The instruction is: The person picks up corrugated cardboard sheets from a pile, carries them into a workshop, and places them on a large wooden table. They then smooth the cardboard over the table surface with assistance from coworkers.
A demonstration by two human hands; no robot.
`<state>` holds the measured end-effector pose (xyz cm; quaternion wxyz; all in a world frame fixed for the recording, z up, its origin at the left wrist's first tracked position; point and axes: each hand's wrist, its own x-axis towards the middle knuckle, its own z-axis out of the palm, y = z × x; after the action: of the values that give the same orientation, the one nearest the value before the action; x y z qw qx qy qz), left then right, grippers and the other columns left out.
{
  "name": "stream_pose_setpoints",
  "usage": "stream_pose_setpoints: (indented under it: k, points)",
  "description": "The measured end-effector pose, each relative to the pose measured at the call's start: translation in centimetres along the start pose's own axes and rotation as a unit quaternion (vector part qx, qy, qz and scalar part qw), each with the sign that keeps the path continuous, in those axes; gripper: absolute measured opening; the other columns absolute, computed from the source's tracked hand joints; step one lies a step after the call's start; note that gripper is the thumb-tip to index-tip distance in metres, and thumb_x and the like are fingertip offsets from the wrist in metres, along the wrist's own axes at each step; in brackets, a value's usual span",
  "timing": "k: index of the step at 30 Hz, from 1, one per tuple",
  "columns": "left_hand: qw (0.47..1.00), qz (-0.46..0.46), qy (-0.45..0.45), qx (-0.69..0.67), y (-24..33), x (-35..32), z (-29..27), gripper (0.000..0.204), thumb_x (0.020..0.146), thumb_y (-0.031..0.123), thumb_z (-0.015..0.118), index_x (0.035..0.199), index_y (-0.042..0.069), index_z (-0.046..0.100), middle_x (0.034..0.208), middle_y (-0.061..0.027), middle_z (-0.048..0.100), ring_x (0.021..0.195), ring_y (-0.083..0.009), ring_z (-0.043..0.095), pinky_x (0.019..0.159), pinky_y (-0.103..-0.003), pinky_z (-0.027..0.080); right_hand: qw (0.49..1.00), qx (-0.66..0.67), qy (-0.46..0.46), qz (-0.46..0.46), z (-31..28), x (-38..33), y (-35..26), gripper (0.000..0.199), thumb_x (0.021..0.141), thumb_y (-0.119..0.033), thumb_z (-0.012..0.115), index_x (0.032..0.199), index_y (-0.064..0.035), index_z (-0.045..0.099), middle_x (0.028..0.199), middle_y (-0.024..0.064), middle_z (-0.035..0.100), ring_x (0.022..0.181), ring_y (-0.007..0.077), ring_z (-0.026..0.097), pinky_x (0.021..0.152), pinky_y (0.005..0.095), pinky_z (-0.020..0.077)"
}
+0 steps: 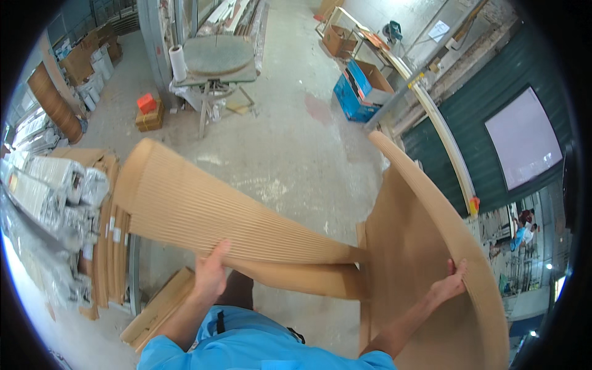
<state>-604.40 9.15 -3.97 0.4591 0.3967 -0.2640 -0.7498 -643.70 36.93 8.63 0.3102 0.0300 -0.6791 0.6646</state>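
Note:
A large brown cardboard sheet (234, 216) with close parallel creases stretches across in front of me, wide at its far left end and narrow near the middle. My left hand (211, 271) is closed on its near edge, thumb on the creased face and fingers hidden beneath. On the right stands a tall curved brown cardboard panel (401, 246) with a creased, bent-over rim. My right hand (450, 282) grips that rim from the inner side. The two parts meet near the middle; I cannot tell whether they are one piece.
Plastic-wrapped bundles (52, 191) and upright flat cartons (111, 228) stand at my left, with a long carton (159, 308) on the floor. Farther off are a round-topped stand (219, 55), a blue box (357, 98), a small brown box (150, 118) and a green curtain (456, 135).

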Motion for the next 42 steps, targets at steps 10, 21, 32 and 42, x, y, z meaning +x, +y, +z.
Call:
stream_pose_setpoints:
  k: [10, 21, 32, 42]
  points:
    - [0.965, -0.151, -0.160, 0.144, 0.3, 31.5, 26.9, 0.051, 0.095, 0.035, 0.067, 0.129, -0.003, 0.062, 0.128, -0.0121, 0.066, 0.118, -0.0194, 0.058, 0.103, -0.035, 0.044, 0.992, -0.062, -0.107, -0.014, 29.3, 13.2, 3.8, 0.045, 0.097, -0.020, 0.064, 0.127, 0.0130, 0.057, 0.125, 0.0203, 0.062, 0.104, 0.0256, 0.064, 0.078, 0.0314, 0.0583]
    - [0.982, 0.087, -0.165, 0.027, 4.1, 68.2, 52.4, 0.030, 0.090, 0.025, 0.075, 0.108, 0.001, 0.072, 0.096, -0.0033, 0.071, 0.086, -0.0124, 0.064, 0.079, -0.030, 0.053, 0.986, -0.083, -0.102, -0.102, 68.3, 24.7, 10.1, 0.044, 0.097, -0.019, 0.064, 0.125, 0.0145, 0.058, 0.125, 0.0226, 0.061, 0.102, 0.0263, 0.063, 0.080, 0.0331, 0.0572]
    - [0.991, 0.122, -0.054, 0.017, 12.9, 106.2, 67.7, 0.050, 0.090, 0.011, 0.069, 0.133, -0.005, 0.049, 0.122, -0.0141, 0.061, 0.113, -0.0214, 0.059, 0.101, -0.035, 0.046, 0.971, -0.032, -0.079, -0.222, 120.7, 31.0, 14.9, 0.033, 0.099, -0.010, 0.062, 0.120, 0.0147, 0.060, 0.110, 0.0221, 0.067, 0.084, 0.0220, 0.067, 0.067, 0.0280, 0.0580]
    - [0.967, 0.246, -0.031, 0.059, 23.0, 145.9, 88.7, 0.056, 0.091, 0.016, 0.070, 0.137, -0.004, 0.045, 0.124, -0.0133, 0.057, 0.116, -0.0205, 0.057, 0.104, -0.036, 0.043, 0.953, 0.037, -0.097, -0.285, 162.2, 36.8, 18.0, 0.030, 0.097, -0.006, 0.062, 0.117, 0.0149, 0.059, 0.110, 0.0238, 0.065, 0.085, 0.0222, 0.067, 0.063, 0.0276, 0.0603]
